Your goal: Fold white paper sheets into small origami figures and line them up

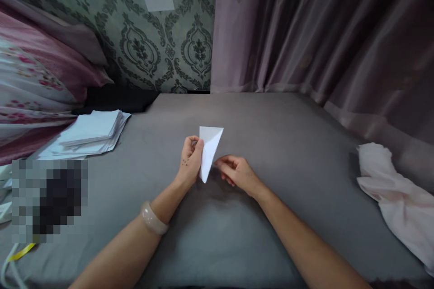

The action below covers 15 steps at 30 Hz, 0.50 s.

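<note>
A white sheet of paper, folded to a narrow triangular shape with its point downward, is held up over the grey bed sheet. My left hand grips its left edge between thumb and fingers; a pale bangle circles that wrist. Close beside the paper's lower right edge is my right hand, its thumb and forefinger drawn together and the other fingers curled. Nothing shows in those fingers, and whether their tips touch the paper is hard to make out.
A stack of white paper lies at the left, in front of a black item. Pale pink cloth is bunched at the right. Curtains hang behind and at both sides. A yellow strip lies at lower left, near a blurred-out patch.
</note>
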Tool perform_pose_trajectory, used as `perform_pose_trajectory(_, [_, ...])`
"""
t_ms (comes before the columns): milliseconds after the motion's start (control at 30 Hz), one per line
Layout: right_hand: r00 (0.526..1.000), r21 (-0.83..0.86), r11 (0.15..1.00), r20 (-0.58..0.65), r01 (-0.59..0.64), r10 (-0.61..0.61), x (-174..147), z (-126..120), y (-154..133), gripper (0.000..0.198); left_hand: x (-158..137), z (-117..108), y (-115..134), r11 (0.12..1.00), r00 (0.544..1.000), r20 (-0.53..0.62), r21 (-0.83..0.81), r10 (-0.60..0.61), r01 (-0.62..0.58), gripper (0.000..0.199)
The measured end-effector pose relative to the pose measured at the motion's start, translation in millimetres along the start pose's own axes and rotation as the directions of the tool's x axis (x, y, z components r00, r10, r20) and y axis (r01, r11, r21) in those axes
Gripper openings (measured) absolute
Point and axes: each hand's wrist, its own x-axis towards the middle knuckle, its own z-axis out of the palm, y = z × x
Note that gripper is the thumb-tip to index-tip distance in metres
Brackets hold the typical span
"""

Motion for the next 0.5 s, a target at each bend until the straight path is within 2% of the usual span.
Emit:
perform_pose_trajectory(100, [0.992, 0.268, 0.959, -0.109, 0.090, -0.063, 4.1, -3.1, -0.3, 0.033, -5.8, 3.0, 0.7, 0.990, 0.995, 0.054, 0.109, 0.088, -0.093, 0.024])
perform_pose_trajectory(200, [0.993, 0.456, 0.884, -0.099, 0.102, -0.064, 7.5, -6.0, 0.5, 0.034, -8.1, 4.5, 0.8, 0.983, 0.992, 0.084, 0.150, 0.096, -0.107, 0.022])
perform_pose_trajectory(333, [0.995, 0.516, 0.852, -0.066, 0.095, -0.071, 7.6, -5.9, 0.5, 0.030, -7.4, 4.4, -0.3, 0.988, 0.994, 0.092, 0.132, 0.065, -0.077, 0.025])
perform_pose_trajectory(500, [0.996, 0.494, 0.865, -0.041, 0.086, -0.076, 5.4, -2.7, 0.3, 0.031, -7.4, 5.1, -0.3, 0.992, 0.993, 0.105, 0.111, 0.053, -0.065, 0.026])
